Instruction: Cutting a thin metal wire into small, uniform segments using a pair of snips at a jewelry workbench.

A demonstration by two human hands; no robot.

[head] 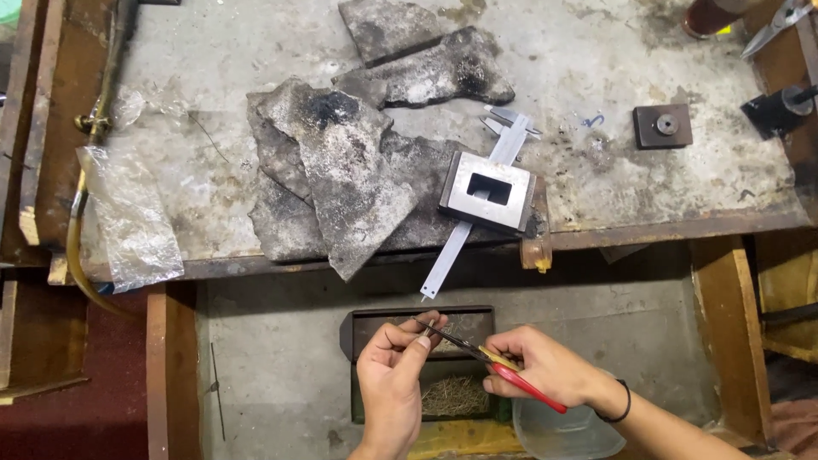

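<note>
Red-and-yellow-handled steel pliers (490,359), lower centre, clenched in right hand (545,368); left hand (394,362) fingertips pinch something at jaws, unidentifiable; work underway.

Even overhead light, sharp focus (slight edge bending), dim lower corners, soft shadows

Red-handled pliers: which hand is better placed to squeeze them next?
Probably the right hand. It already grips the red-handled pliers by their handles, so it could squeeze at once. The left hand only pinches near the thin dark tips, over the dark rectangular tray, away from the handles.
</note>
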